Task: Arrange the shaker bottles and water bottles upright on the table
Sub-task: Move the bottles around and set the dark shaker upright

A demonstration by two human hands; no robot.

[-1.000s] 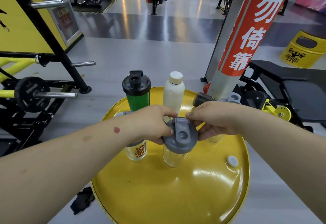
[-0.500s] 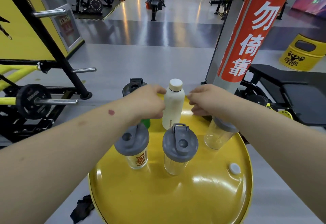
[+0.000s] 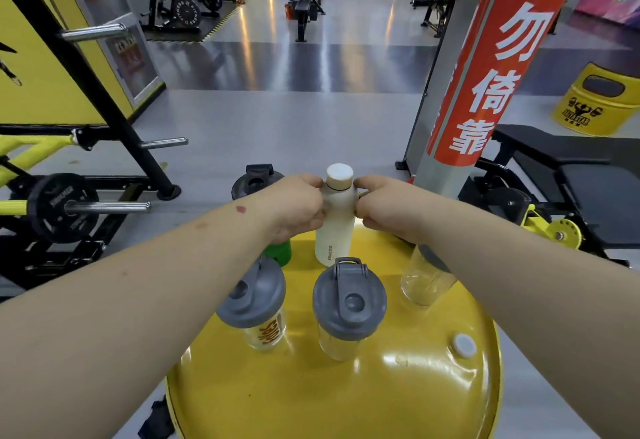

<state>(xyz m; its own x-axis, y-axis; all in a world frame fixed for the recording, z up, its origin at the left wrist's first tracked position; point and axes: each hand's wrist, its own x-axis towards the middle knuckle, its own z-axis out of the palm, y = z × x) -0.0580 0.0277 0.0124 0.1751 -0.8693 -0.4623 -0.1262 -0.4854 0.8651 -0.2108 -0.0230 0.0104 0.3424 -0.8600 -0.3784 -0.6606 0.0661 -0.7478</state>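
**Gloss and matt on the drum top**

The table point(image 3: 346, 400) is glossy yellow painted metal, mirroring the ceiling lights. A matt white plug point(image 3: 463, 345) sits in it. The white bottle point(image 3: 334, 231) looks matt and smooth, its cap point(image 3: 340, 174) pale and dull. The two near shakers point(image 3: 341, 314) have clear plastic bodies and matt grey plastic lids. The green shaker point(image 3: 278, 253) carries a black plastic lid point(image 3: 254, 180). The floor point(image 3: 277, 120) is smooth, grey and softly reflective.
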